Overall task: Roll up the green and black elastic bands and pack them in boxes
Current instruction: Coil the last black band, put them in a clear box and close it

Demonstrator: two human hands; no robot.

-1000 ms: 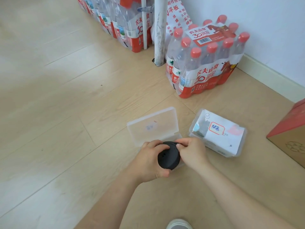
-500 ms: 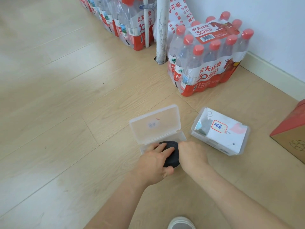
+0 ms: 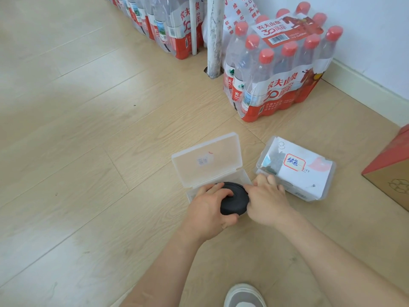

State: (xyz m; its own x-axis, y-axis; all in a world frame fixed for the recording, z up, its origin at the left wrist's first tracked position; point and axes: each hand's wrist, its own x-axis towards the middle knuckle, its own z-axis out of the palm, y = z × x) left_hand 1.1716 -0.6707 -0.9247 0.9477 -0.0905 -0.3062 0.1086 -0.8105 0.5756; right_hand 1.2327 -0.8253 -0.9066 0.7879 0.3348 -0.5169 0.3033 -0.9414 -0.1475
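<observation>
Both hands, left hand (image 3: 207,207) and right hand (image 3: 266,203), clasp the rolled black elastic band (image 3: 234,201) over the open clear plastic box (image 3: 208,161) on the wood floor; light and springy, it wants squeezing at its rim.

The carrying surface is a light wood-look plank floor (image 3: 73,134), its boards running diagonally. On it sits an open clear plastic box (image 3: 243,177), its hinged lid (image 3: 207,159) laid back flat. Just beside it to the right lies a closed clear box (image 3: 296,168) with a white paper and handwritten label on top. Behind these stand a shrink-wrapped pack of red-capped water bottles (image 3: 278,69), more bottle packs (image 3: 163,23) at the far edge, and a scuffed white pole (image 3: 214,36) between them. A cardboard carton (image 3: 391,171) rests at the right edge, and a grey shoe (image 3: 244,295) at the bottom.
</observation>
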